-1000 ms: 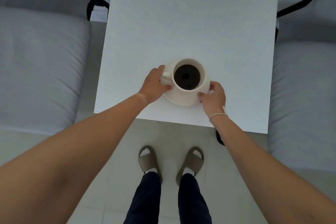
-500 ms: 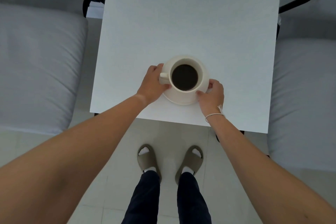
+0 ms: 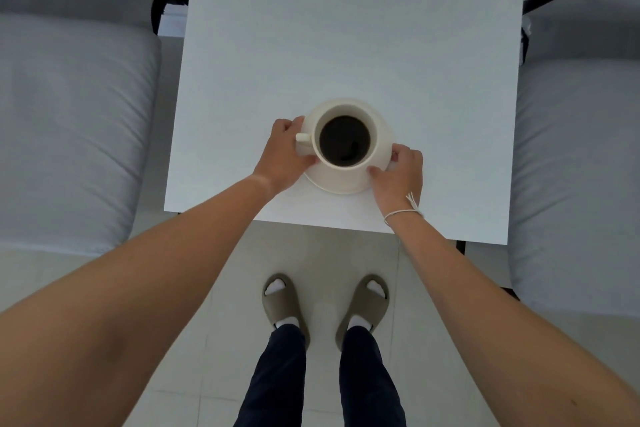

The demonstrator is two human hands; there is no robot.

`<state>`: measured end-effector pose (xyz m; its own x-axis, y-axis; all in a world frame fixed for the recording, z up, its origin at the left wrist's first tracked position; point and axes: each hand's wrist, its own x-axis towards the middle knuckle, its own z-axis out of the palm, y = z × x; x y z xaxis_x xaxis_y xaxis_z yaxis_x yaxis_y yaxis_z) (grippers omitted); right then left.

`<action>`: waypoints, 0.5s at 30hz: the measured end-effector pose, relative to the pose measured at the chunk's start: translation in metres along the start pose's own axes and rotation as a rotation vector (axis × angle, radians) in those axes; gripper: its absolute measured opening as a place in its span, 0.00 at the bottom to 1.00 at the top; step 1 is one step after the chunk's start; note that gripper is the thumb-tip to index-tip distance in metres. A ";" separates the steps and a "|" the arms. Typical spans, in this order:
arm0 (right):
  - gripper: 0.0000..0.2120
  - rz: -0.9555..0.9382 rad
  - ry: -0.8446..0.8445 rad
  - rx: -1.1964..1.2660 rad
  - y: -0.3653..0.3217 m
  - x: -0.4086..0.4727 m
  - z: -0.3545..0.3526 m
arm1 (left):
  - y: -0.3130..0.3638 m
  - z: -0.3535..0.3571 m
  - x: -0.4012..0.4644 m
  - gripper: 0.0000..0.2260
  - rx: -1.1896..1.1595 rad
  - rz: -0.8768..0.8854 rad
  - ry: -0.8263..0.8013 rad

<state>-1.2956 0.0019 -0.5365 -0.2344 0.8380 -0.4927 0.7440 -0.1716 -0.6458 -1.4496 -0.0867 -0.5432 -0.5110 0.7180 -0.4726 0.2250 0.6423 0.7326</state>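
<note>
We have a cream cup (image 3: 346, 109) of dark coffee (image 3: 344, 140) standing on its saucer (image 3: 341, 184) in the middle of the frame, near the lower edge of the white counter (image 3: 346, 28). We cannot tell whether the saucer rests on the counter or is just clear of it.

Our left hand (image 3: 282, 152) curls round the saucer's left rim, beside the cup's handle (image 3: 303, 138). Our right hand (image 3: 398, 172) pinches the rim at the lower right, fingertips tucked in against it.

We judge the set to be stiff, glazed and slippery, breakable, and weighted by the liquid. The cup likely sits loose on the saucer, so any tilt could slide it or slop the coffee. Opposite sides of the saucer rim, kept level, look like the safest hold. The handle suits lifting the cup alone.
</note>
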 end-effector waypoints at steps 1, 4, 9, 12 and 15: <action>0.18 -0.009 -0.004 0.001 0.001 0.000 0.000 | 0.000 0.000 0.000 0.23 -0.001 0.002 0.001; 0.18 -0.030 -0.012 0.006 0.004 0.000 -0.001 | 0.000 0.001 0.000 0.22 -0.011 0.006 0.010; 0.20 -0.076 -0.042 0.014 0.009 0.001 -0.006 | -0.005 0.003 -0.002 0.20 0.045 0.032 0.006; 0.25 -0.106 -0.036 0.027 0.018 0.003 -0.012 | -0.011 0.002 -0.002 0.20 0.110 0.047 0.011; 0.25 -0.158 -0.009 -0.074 0.029 0.006 -0.019 | -0.014 0.002 -0.008 0.26 0.191 0.032 0.037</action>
<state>-1.2634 0.0124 -0.5473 -0.3576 0.8468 -0.3938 0.7414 0.0011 -0.6711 -1.4466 -0.1010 -0.5505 -0.5301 0.7310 -0.4298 0.3932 0.6609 0.6392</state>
